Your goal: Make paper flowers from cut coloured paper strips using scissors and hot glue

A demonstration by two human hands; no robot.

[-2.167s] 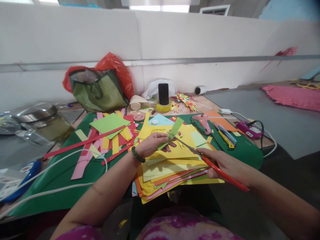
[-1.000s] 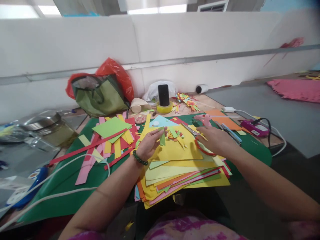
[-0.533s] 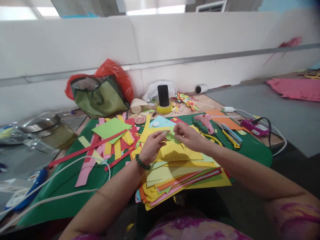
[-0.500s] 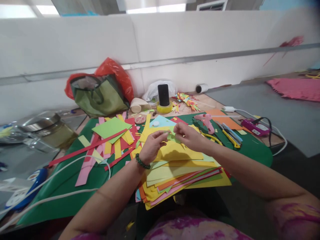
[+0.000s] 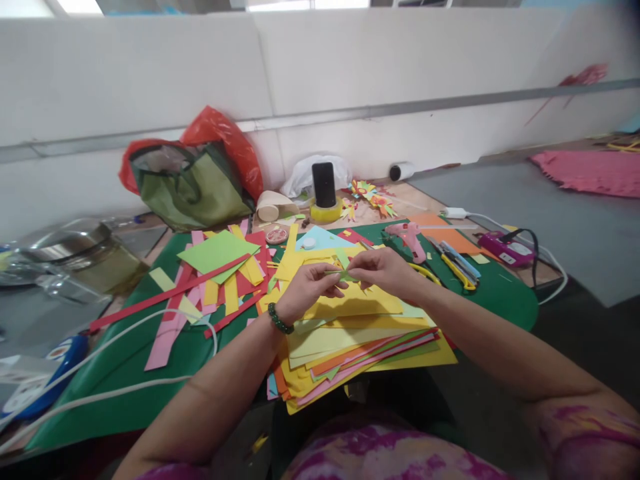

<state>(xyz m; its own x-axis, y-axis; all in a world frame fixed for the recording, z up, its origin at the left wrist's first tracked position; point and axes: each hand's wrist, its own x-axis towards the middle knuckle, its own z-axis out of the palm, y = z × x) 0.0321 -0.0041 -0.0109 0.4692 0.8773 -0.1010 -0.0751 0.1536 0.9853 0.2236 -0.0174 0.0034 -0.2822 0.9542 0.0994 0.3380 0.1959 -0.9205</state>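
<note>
My left hand [image 5: 306, 288] and my right hand [image 5: 384, 268] meet over a stack of coloured paper sheets [image 5: 350, 333]. Both pinch a small light-green paper piece [image 5: 344, 273] between their fingertips, one at each end. The left wrist carries a dark green bead bracelet [image 5: 278, 319]. The top sheet of the stack is yellow. The scissors lie off to the right, mostly hidden behind my right hand.
A green mat [image 5: 150, 373] covers the table, with loose paper strips [image 5: 200, 287] on the left. A pink glue gun [image 5: 411, 239], cutters [image 5: 457, 263], a phone on a tape roll [image 5: 324, 190], a green-and-red bag [image 5: 193, 177], white cables [image 5: 100, 373] and a glass jar [image 5: 87, 257] surround the stack.
The right hand has put down the red-handled scissors at the right and come to the green piece. Both hands now hold that piece; earlier only the left did.
</note>
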